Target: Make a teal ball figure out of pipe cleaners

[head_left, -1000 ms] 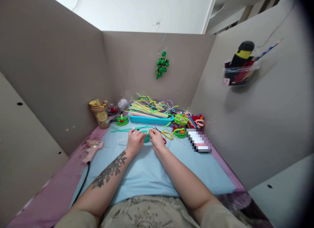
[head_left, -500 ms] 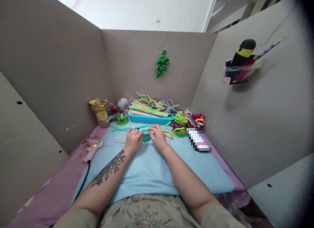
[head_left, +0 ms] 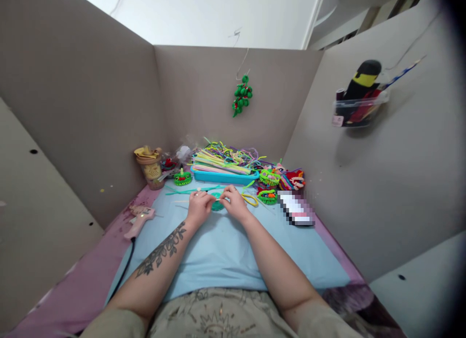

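My left hand (head_left: 199,207) and my right hand (head_left: 235,204) meet over the light blue mat (head_left: 218,250), fingers pinched on a small teal pipe-cleaner coil (head_left: 217,203) held between them. A long teal pipe cleaner (head_left: 189,190) lies on the mat just beyond my left hand. Yellow-handled scissors (head_left: 249,199) lie to the right of my right hand. Most of the coil is hidden by my fingers.
A blue tray (head_left: 224,175) heaped with coloured pipe cleaners stands behind my hands. Green pipe-cleaner pieces (head_left: 267,196) sit right of it, a tan cup (head_left: 150,167) at back left, a pink glue gun (head_left: 138,221) on the left. Grey partition walls enclose the desk.
Both hands shifted slightly away from me and kept working the teal coil; my right fingers moved over its top. Nothing else moved.
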